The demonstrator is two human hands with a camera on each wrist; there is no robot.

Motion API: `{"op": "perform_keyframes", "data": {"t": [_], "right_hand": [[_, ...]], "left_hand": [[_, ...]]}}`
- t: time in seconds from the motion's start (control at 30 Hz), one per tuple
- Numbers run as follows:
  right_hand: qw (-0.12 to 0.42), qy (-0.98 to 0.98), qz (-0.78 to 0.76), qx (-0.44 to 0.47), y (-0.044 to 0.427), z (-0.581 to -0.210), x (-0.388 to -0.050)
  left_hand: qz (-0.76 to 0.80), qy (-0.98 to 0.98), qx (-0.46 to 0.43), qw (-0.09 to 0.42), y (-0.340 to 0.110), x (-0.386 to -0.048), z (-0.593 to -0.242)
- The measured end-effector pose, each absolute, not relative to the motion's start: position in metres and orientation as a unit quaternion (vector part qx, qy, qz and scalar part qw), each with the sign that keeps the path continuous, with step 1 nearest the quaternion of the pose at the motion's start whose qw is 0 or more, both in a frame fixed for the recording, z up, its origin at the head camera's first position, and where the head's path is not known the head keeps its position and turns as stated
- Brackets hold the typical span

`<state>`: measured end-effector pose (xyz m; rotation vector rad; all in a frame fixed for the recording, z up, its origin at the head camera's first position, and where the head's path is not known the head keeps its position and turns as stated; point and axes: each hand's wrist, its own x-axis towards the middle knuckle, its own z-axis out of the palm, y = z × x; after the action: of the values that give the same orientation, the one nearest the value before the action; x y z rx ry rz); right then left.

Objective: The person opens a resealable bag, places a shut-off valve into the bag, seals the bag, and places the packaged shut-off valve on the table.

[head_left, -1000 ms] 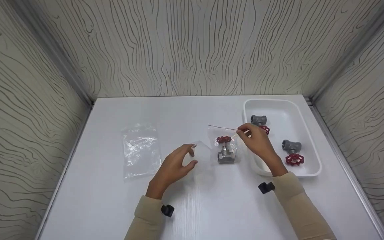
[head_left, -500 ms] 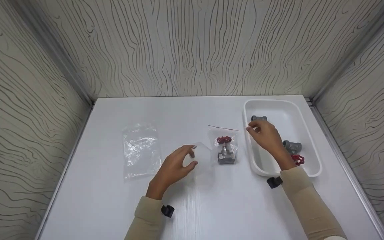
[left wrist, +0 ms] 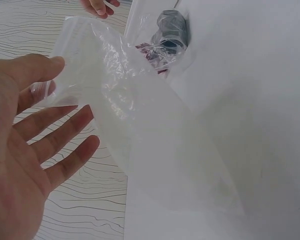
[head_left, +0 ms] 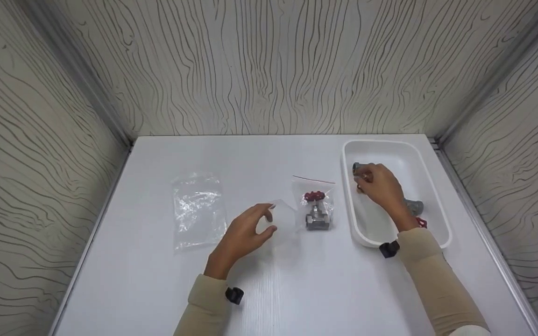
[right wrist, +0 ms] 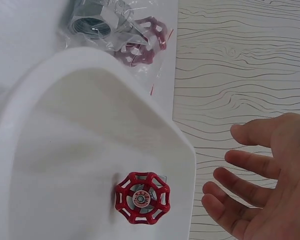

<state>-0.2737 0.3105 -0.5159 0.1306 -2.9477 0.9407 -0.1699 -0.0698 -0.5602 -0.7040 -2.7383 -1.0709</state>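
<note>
My left hand [head_left: 245,231] holds up a clear plastic bag [left wrist: 140,120] by its upper end. In the left wrist view, the thumb lies by the film, the index finger is partly behind it, and the other fingers are spread. My right hand [head_left: 381,186] is over the white tray [head_left: 349,219], with loosely bent fingers and nothing visibly held. Beneath it lies a grey valve [head_left: 357,168], partly hidden; a red handwheel [right wrist: 142,198] shows in the right wrist view, apart from the fingers. Between the hands, a bagged valve [head_left: 316,214] with a red handwheel lies on the table.
A second flat clear bag [head_left: 198,212] lies at the left of the white table [head_left: 250,158]. Another grey valve [head_left: 414,206] in the tray is partly covered by the right forearm. Wood-patterned panels [head_left: 250,70] wall in the back and both sides.
My right hand has moved from the bagged valve's top edge rightward into the tray, over the upper valve. The left hand and its bag have stayed almost still.
</note>
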Motion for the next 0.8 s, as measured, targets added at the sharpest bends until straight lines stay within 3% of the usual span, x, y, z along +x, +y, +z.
{"op": "perform_keyframes", "data": {"t": [0.8], "right_hand": [[-0.014,-0.960,0.279,0.007,0.335,-0.539,-0.304]], "left_hand": [[-0.363,-0.902,-0.227,0.052,-0.073,-0.169,-0.560]]}}
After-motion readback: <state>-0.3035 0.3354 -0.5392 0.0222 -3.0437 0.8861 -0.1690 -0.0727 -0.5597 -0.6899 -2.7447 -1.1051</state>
